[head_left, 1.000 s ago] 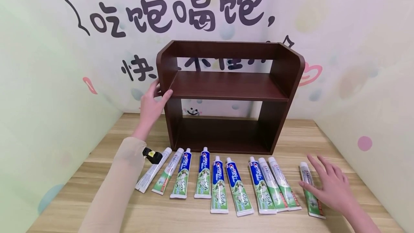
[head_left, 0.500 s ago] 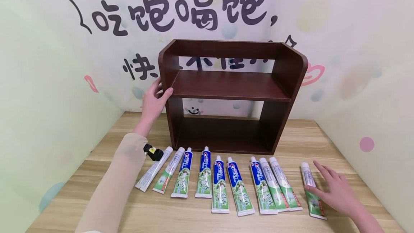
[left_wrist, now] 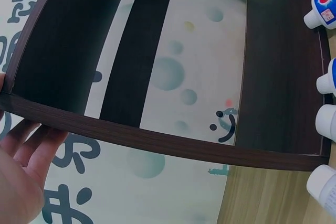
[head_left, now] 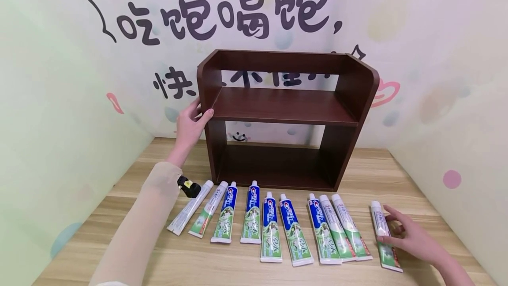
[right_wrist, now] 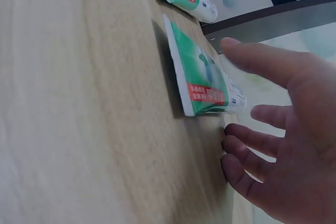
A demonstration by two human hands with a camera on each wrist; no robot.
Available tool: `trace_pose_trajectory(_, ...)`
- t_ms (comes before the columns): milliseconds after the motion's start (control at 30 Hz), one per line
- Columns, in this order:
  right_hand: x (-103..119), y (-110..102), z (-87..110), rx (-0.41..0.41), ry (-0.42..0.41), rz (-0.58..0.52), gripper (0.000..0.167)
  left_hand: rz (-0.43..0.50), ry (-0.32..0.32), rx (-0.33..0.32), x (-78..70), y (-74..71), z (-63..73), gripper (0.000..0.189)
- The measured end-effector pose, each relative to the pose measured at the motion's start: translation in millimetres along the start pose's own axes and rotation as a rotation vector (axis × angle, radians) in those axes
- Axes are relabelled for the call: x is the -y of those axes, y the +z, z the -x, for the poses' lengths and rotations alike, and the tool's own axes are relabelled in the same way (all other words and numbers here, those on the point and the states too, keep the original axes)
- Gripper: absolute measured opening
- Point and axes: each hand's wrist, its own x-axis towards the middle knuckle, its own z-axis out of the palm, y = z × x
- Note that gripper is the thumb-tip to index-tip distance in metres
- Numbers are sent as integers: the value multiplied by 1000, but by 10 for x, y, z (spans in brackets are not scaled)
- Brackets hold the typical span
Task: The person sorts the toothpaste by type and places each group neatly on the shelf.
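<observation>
My left hand [head_left: 189, 128] grips the left side panel of a dark brown wooden shelf [head_left: 283, 103], thumb on the front edge and fingers behind. In the left wrist view the fingers [left_wrist: 39, 148] show behind that panel. At the right, my right hand [head_left: 412, 237] is at a green and white toothpaste tube [head_left: 382, 235] lying flat on the table. Its thumb reaches over the tube and its fingers are on the far right side. In the right wrist view a gap shows between the thumb [right_wrist: 257, 59] and the tube; the fingers are bent but not closed round it.
A row of several toothpaste tubes lies before the shelf, some blue and green like the Crest tube [head_left: 294, 231], others white and green like the leftmost tube [head_left: 190, 208]. The wooden table [head_left: 238, 272] meets patterned walls [head_left: 444, 100] behind and at both sides.
My right hand has lowered toward the rightmost toothpaste tube, and its fingers have bent in from a spread pose. The left hand keeps its grip on the shelf. The head view has shifted slightly.
</observation>
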Motion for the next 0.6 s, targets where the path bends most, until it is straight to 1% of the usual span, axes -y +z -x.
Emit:
trace_pose_trajectory(33, -3, 4, -2, 12, -7, -25, 89, -2, 3, -5, 45, -1, -16, 56)
trace_pose_trajectory(100, 7, 5, -10, 50, -7, -82, 89, -14, 11, -14, 83, 1, -26, 56)
trace_pose_trajectory(167, 36, 1, -27, 92, 23, -117, 89, -19, 19, -18, 103, 1, -32, 56)
trace_pose_trajectory(233, 81, -8, -56, 134, 75, -141, 90, -24, 25, -22, 115, 0, -36, 56)
trace_pose_trajectory(400, 201, -41, -151, 193, 187, -110, 97, -44, 22, -28, 116, -15, -33, 56)
trace_pose_trajectory(500, 230, -56, -181, 209, 210, -91, 99, -45, 17, -23, 112, -17, -31, 56)
trace_pose_trajectory(600, 213, -78, -189, 240, 193, -119, 96, -43, 17, -15, 108, -16, -28, 56)
